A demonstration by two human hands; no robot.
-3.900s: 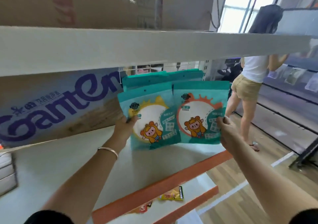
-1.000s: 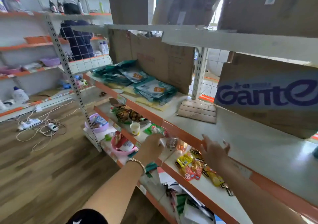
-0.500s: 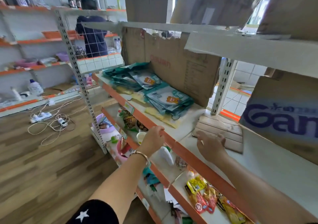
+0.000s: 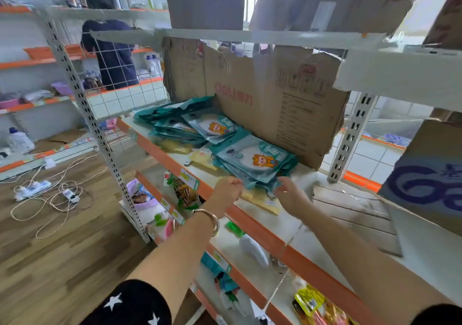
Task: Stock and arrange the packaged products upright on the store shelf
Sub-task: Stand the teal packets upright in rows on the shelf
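Two heaps of teal packaged products with a cartoon figure lie flat on the white, orange-edged shelf (image 4: 260, 227): a near pile (image 4: 255, 159) and a far pile (image 4: 180, 125). Flat yellow packets (image 4: 262, 199) lie under the near pile. My left hand (image 4: 228, 189), a bangle on its wrist, has curled fingers that pinch the front left edge of the near pile. My right hand (image 4: 290, 194) touches the pile's front right corner with loosely spread fingers. No packet stands upright here.
A torn cardboard sheet (image 4: 287, 105) leans behind the piles. To the right are wooden slats (image 4: 355, 207), a shelf post (image 4: 352, 135) and a printed carton (image 4: 425, 179). Lower shelves hold mixed goods. A person (image 4: 112, 57) stands behind wire mesh. Cables (image 4: 45, 194) lie on the floor.
My view has swung left from the upright teal packets to the flat piles. Both hands moved from the shelf's front edge up to the near pile, and the left now pinches its edge.
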